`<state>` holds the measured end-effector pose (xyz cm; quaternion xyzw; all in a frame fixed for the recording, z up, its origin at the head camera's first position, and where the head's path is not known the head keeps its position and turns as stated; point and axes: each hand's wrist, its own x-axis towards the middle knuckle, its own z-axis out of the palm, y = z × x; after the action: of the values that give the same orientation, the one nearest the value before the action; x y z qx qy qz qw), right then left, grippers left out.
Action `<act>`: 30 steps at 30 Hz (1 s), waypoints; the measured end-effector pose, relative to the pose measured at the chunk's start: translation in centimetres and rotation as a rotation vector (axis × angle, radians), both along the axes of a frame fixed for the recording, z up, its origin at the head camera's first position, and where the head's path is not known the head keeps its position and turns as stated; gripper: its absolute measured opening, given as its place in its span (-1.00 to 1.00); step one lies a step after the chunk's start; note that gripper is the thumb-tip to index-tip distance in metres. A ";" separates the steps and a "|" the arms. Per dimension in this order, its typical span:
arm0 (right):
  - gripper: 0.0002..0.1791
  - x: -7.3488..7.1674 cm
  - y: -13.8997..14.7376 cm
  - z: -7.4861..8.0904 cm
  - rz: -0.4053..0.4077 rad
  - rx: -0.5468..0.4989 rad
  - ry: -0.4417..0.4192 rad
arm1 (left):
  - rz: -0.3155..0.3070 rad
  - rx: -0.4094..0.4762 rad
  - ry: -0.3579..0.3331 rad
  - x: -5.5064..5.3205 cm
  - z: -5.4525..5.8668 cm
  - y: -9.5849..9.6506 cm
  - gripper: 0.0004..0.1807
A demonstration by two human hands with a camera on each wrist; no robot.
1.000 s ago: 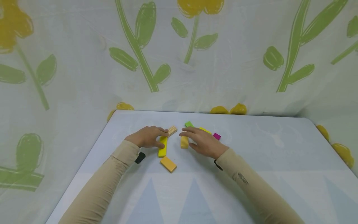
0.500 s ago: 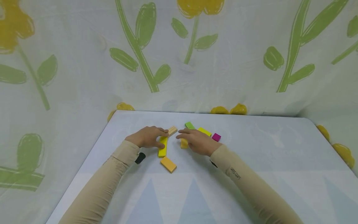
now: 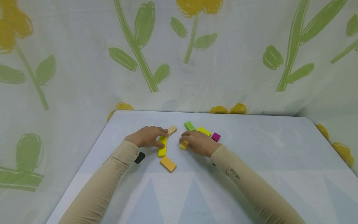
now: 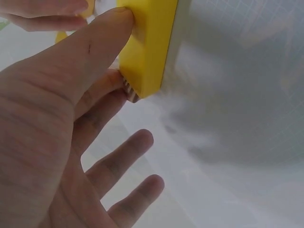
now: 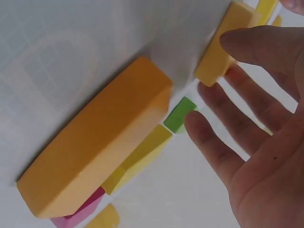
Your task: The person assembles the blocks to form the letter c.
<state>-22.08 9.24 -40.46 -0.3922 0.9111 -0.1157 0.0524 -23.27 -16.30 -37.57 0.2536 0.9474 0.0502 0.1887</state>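
In the head view, my left hand [image 3: 146,137] pinches a long yellow block [image 3: 162,147]. Its thumb presses the block's side in the left wrist view, and fingertips meet a striped wooden piece [image 3: 172,130] at the far end. The ring and little fingers are spread out. My right hand [image 3: 199,142] holds a light orange block [image 3: 183,145], with the thumb [image 5: 251,45] on one face and fingers on the opposite side. Another orange block [image 5: 95,137] lies close to the right wrist camera; I cannot make it out in the head view.
An orange block [image 3: 168,164] lies nearer me. Beyond my right hand are a green block [image 3: 190,126], a yellow block [image 3: 204,131] and a magenta block [image 3: 215,137]. The white table [image 3: 251,174] meets a flower-printed cloth [image 3: 237,71] at the back.
My right hand has moved left and its fingers have closed on the light orange block, which has turned slightly. The left hand has stayed on the yellow block.
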 end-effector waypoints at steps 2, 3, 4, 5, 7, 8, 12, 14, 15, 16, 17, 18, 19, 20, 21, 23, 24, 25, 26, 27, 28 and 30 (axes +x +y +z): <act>-0.65 0.1 0.1 0.1 0.000 -0.008 0.004 | 0.002 0.001 0.000 0.0 0.0 0.0 -0.32; -0.65 0.1 0.1 0.1 0.000 -0.010 0.006 | 0.003 0.001 0.001 0.1 0.1 0.0 -0.32; -0.65 0.2 0.2 0.2 0.003 -0.011 0.011 | 0.004 0.001 0.002 0.1 0.1 0.0 -0.32; -0.65 0.3 0.2 0.2 0.005 -0.012 0.016 | 0.006 0.001 0.003 0.1 0.1 0.0 -0.32; -0.65 0.4 0.4 0.2 0.004 -0.011 0.022 | 0.007 0.001 0.007 0.1 0.1 0.0 -0.32; -0.65 0.5 0.4 0.2 0.003 -0.011 0.024 | 0.005 -0.001 0.010 0.0 0.1 0.0 -0.32; -0.66 0.8 0.5 0.3 -0.023 -0.004 0.001 | 0.000 0.002 0.011 -0.1 0.0 0.0 -0.32; -0.66 0.9 0.4 0.3 -0.040 0.005 -0.024 | -0.002 0.004 0.009 -0.1 -0.1 0.0 -0.32; -0.65 1.0 0.4 0.3 -0.050 0.011 -0.036 | -0.002 0.004 0.009 -0.1 -0.1 0.1 -0.32; -0.65 1.0 0.5 0.3 -0.054 0.015 -0.045 | -0.002 0.003 0.008 -0.1 -0.1 0.1 -0.32; -0.65 1.1 0.5 0.3 -0.056 0.018 -0.052 | -0.003 0.002 0.009 -0.1 -0.2 0.1 -0.32; -0.65 1.2 0.5 0.3 -0.054 0.021 -0.054 | -0.003 -0.001 0.009 -0.1 -0.2 0.1 -0.31; -0.64 1.2 0.6 0.3 -0.050 0.026 -0.051 | -0.003 -0.003 0.011 -0.1 -0.2 0.1 -0.31; -0.64 1.3 0.7 0.3 -0.043 0.026 -0.046 | -0.003 -0.005 0.012 -0.1 -0.2 0.2 -0.31; -0.64 1.4 0.8 0.2 -0.038 0.029 -0.039 | -0.004 -0.005 0.012 -0.1 -0.2 0.2 -0.31; -0.64 1.6 1.0 0.1 -0.027 0.028 -0.020 | -0.005 -0.002 0.010 -0.1 -0.2 0.2 -0.31; -0.64 1.7 1.0 0.0 -0.024 0.029 -0.012 | -0.007 -0.001 0.009 -0.1 -0.2 0.2 -0.32; -0.64 1.8 1.1 -0.1 -0.021 0.026 -0.004 | -0.009 -0.001 0.010 -0.1 -0.2 0.1 -0.32; -0.63 1.8 1.2 -0.2 -0.018 0.020 0.003 | -0.009 -0.002 0.011 -0.1 -0.2 0.1 -0.32; -0.63 1.9 1.3 -0.3 -0.016 0.014 0.012 | -0.009 -0.002 0.012 -0.1 -0.2 0.1 -0.32; -0.63 2.0 1.3 -0.3 -0.013 0.008 0.020 | -0.009 -0.003 0.013 -0.1 -0.2 0.1 -0.32; -0.62 2.1 1.4 -0.5 -0.009 -0.005 0.036 | -0.011 -0.007 0.015 -0.1 -0.3 0.1 -0.32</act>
<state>-20.00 10.62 -40.94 -0.3901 0.9134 -0.1113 0.0346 -23.37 -16.19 -37.83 0.2586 0.9475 0.0441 0.1827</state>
